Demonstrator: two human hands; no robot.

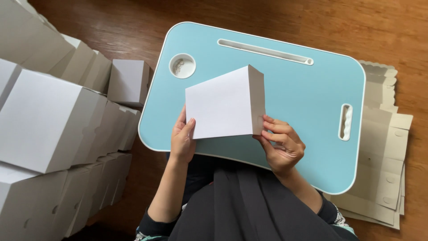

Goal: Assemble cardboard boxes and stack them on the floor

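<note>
While both hands grip it, white box point(225, 103) between left hand point(182, 140) and right hand point(281, 145), above blue lap tray point(303, 89)

Bright, even daylight, soft and cool, apparently from the upper left. No hard glare anywhere; only a mild sheen on the wooden floor point(111, 27) near the top edge. White box point(225, 103) lit flat on its broad face, dimmer on the narrow right side. Soft shadow beneath it across the pale blue desk point(307, 89), darker along the near rim. Stacked boxes point(49, 120) on the left bright on top, grey in the gaps between. Dark clothing at the bottom nearly without detail. Focus sharp in the centre, slightly softer on the nearest boxes at the left edge. Slight wide-angle stretching toward the corners. No motion blur on either hand.
</note>
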